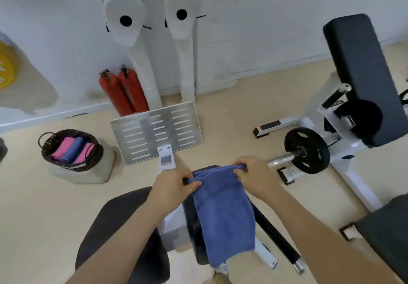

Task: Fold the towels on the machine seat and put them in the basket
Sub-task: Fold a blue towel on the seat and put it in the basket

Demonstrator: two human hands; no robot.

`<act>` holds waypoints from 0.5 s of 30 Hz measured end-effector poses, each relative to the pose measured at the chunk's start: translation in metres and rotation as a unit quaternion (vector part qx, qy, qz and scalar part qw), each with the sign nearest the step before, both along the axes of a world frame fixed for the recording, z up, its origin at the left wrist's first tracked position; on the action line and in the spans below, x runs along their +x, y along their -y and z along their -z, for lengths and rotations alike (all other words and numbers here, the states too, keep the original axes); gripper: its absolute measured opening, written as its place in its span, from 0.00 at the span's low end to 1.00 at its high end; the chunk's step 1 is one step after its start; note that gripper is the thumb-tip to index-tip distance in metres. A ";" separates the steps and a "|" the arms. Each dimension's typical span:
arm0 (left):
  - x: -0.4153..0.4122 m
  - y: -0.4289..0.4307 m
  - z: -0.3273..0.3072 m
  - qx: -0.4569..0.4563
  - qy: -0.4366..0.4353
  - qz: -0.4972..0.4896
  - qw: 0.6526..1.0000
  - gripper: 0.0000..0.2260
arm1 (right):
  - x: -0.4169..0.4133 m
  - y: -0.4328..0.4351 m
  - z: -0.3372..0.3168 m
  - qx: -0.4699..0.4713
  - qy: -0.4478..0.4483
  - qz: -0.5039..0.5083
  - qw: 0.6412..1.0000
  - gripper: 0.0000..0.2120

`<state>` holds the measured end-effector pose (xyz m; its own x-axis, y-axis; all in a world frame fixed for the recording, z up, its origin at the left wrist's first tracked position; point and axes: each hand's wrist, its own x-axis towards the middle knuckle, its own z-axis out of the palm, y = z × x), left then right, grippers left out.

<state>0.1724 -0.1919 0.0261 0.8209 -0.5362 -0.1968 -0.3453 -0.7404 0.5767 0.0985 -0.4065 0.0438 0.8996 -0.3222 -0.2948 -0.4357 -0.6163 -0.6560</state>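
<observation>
A blue towel (223, 213) hangs doubled over in front of me, above the black machine seat (194, 228). My left hand (174, 184) pinches its top left corner and my right hand (251, 175) pinches its top right corner. The towel's lower end drapes down past the seat's near edge. At the left, a dark woven basket (50, 155) stands on a pale block on the floor. It holds rolled pink and blue towels (72, 149).
A perforated metal footplate (154, 131) stands just beyond the seat. Two red cylinders (123, 94) and white pads lean at the wall. A weight plate (306, 150) on a bar and a padded bench (362, 74) are at the right. A black pad (123, 228) lies lower left.
</observation>
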 end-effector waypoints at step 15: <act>0.069 0.033 0.113 -0.057 -0.129 -0.292 0.946 0.07 | 0.099 0.017 0.135 -0.001 -0.021 -0.014 1.000 0.10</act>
